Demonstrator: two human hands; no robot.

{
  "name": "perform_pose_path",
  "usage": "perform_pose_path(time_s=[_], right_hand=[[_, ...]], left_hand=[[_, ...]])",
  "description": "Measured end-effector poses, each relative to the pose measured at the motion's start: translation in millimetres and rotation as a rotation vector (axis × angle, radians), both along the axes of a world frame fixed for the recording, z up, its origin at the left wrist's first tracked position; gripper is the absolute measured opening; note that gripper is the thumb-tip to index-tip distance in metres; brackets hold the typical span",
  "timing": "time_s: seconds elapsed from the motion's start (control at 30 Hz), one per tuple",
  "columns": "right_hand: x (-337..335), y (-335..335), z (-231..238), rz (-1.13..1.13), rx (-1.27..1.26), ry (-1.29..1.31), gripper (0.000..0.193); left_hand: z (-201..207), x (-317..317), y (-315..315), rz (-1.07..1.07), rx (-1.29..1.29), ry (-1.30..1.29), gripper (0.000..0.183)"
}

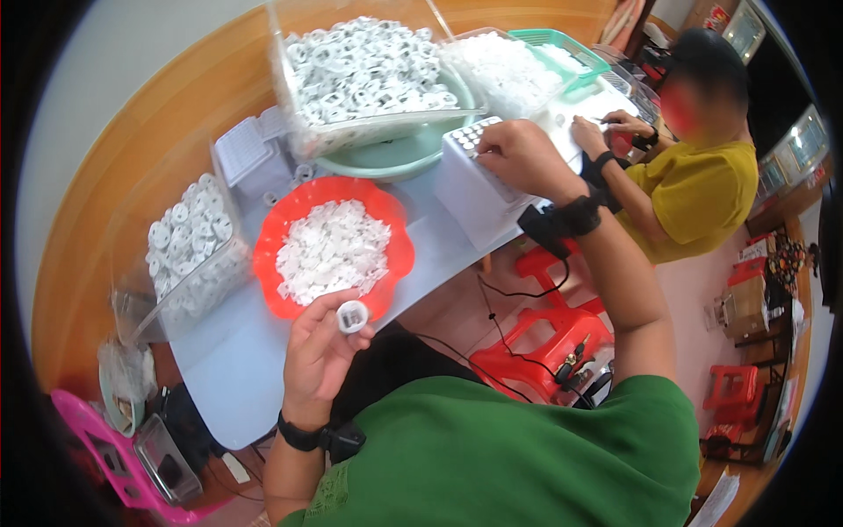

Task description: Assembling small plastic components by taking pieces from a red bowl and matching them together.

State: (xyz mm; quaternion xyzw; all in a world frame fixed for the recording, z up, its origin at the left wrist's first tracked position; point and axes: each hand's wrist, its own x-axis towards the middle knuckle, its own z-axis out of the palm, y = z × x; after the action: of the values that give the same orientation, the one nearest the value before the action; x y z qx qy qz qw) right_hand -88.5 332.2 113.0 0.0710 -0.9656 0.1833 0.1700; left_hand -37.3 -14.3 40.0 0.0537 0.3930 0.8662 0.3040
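Observation:
My left hand (318, 351) pinches a small white cylindrical plastic part (353, 317), its hollow end facing up, just off the near rim of a red scalloped bowl (402, 255). Small flat white pieces (334, 246) are heaped in that bowl. Over the top of a tall white box (479, 206), my right hand (525, 158) reaches with its fingers bent down and closed. Rows of round white parts (474, 133) stand on the box top. My fingertips are partly hidden there, so what they grip does not show.
A clear bin (386, 121) of white ring-like parts rests on a pale green basin (386, 167). Another clear bin (189, 285) stands at the left, near a white crate (246, 149). A co-worker in a yellow shirt (702, 198) works at the right. Red stools (553, 329) stand below.

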Motion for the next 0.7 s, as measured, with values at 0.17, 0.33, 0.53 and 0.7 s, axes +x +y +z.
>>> perform_pose_path(time_s=[0.17,0.33,0.53,0.7], right_hand=[[8,4,2,-0.007,0.0,-0.001,0.009],[39,-39,18,0.104,-0.129,0.144,0.004],[71,-135,-25,0.47,-0.225,0.334,0.015],[73,-159,-42,0.475,-0.184,0.39,0.015]], left_hand=[[0,-2,5,-0.013,0.046,0.008,0.04],[-13,-2,1,-0.038,0.152,0.001,0.032],[-12,1,11,-0.022,0.149,-0.007,0.029],[-8,9,8,0.019,0.049,0.044,0.025]])
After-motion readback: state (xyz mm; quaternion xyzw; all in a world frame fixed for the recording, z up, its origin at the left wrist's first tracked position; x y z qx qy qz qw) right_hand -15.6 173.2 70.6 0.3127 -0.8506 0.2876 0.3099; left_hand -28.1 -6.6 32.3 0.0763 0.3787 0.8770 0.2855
